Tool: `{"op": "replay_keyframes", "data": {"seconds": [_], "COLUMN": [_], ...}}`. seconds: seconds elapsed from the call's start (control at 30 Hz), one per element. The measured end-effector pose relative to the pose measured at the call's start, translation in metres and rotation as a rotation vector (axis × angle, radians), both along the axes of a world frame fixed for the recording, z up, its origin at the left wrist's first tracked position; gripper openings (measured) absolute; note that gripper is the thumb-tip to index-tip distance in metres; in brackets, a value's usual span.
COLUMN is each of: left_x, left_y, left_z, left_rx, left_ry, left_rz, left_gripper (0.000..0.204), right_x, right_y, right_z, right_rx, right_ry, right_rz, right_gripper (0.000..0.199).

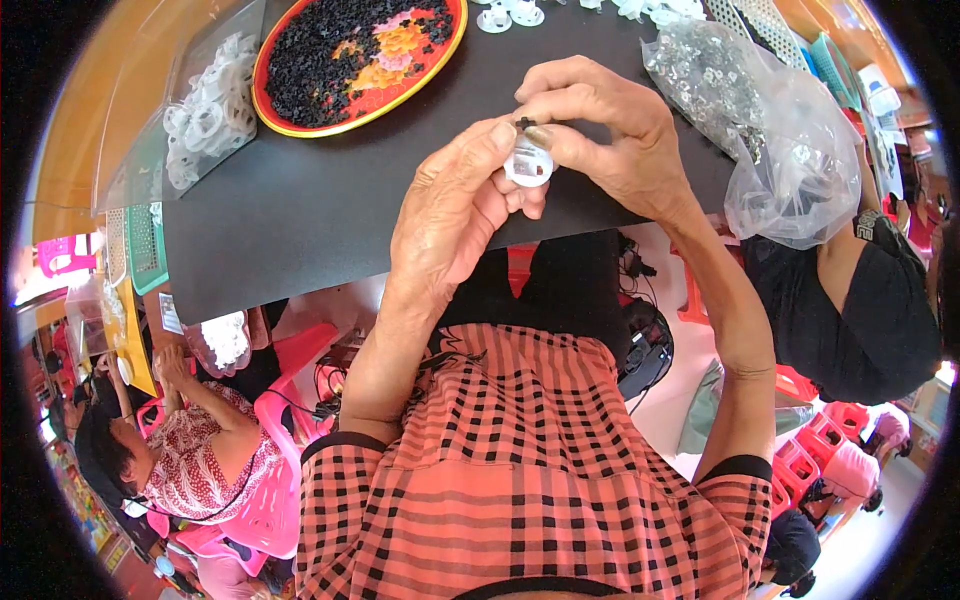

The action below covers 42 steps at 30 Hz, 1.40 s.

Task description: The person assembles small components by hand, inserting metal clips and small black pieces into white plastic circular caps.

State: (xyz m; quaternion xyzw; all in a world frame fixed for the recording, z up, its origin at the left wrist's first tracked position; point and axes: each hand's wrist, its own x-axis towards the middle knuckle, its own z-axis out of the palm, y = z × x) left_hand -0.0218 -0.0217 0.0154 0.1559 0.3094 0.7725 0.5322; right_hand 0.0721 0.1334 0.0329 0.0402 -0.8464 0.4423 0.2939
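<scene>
My left hand [448, 205] grips a small white round plastic part [528, 172] between thumb and fingers, above the dark table. My right hand [622, 135] is closed in a pinch at the top of that part, its thumb and forefinger on a tiny black piece [525, 123]. The black piece touches or nearly touches the white part's upper edge; the fingers hide exactly how they meet. A round red tray with a yellow rim [262, 90] lies beyond my hands to the left, strewn with many small black pieces [315, 75].
Left of the tray, a clear plastic bag [210, 115] holds white plastic parts. A clear bag of small metal pieces [710, 85] lies at the right. White parts [510, 14] sit at the far edge of the dark table [300, 215]. People sit close by on both sides.
</scene>
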Motion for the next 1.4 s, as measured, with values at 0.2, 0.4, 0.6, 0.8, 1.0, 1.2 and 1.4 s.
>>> {"op": "replay_keyframes", "data": {"seconds": [0.2,0.4,0.6,0.8,1.0,1.2,1.4], "left_x": [-0.003,0.004,0.006,0.006,0.006,0.011,0.011], "left_y": [0.002,0.003,0.003,0.003,0.002,0.005,0.006], "left_z": [-0.009,-0.006,-0.008,-0.009,-0.009,-0.003,-0.008], "left_rx": [0.037,-0.008,0.002,-0.074,-0.140,-0.158,-0.146], "left_ry": [-0.043,0.018,0.007,0.122,0.303,0.353,0.435], "left_rz": [-0.072,0.020,0.015,0.095,0.164,0.213,0.237], "left_gripper": [0.032,0.033,0.031,0.025,0.019,0.017,0.017], "right_x": [0.001,0.004,0.004,0.011,0.014,0.014,0.016], "right_y": [-0.006,-0.009,-0.006,-0.013,-0.018,-0.016,-0.016], "right_z": [-0.005,-0.003,0.000,0.010,0.013,0.013,0.006], "right_rx": [0.125,0.194,0.126,0.037,-0.102,-0.590,-0.604], "right_ry": [0.069,0.065,0.120,-0.073,-0.223,-0.238,-0.244], "right_rz": [-0.112,-0.149,-0.100,-0.129,-0.137,-0.015,0.003], "right_gripper": [0.024,0.025,0.017,0.012,0.008,0.004,0.009]}}
